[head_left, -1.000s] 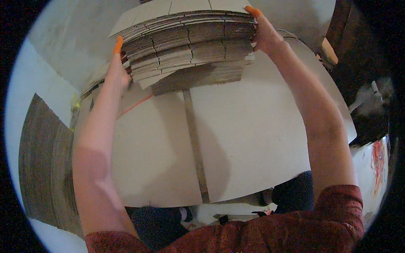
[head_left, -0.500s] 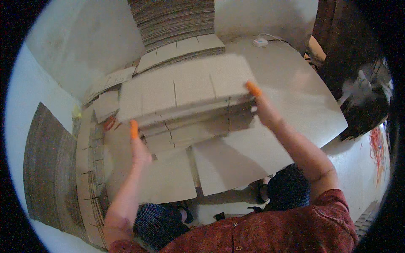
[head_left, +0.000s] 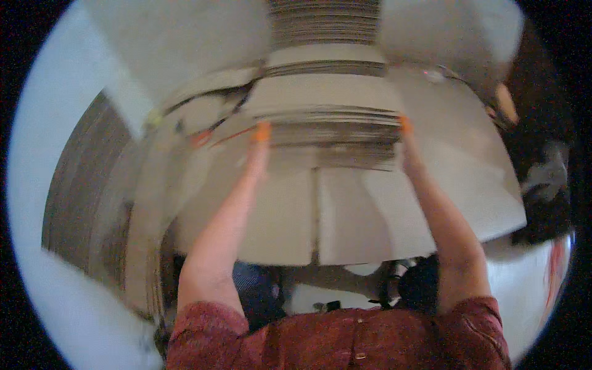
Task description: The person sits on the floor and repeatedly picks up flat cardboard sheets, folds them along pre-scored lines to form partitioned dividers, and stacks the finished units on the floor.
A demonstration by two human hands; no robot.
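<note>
Both hands grasping one stack of cardboard sheets (head_left: 336, 132) over the middle of the tabletop (head_left: 478, 172). Blurred, can't tell if it's touching down. Left hand (head_left: 259, 154) clamps the left end, right hand (head_left: 410, 151) the right, orange thumb covers (head_left: 404, 123) on both. Low cardboard pile (head_left: 327, 66) at tabletop's far side, tall cardboard pile (head_left: 324, 24) behind; brown cardboard pile (head_left: 86, 191) off its left edge.
</note>
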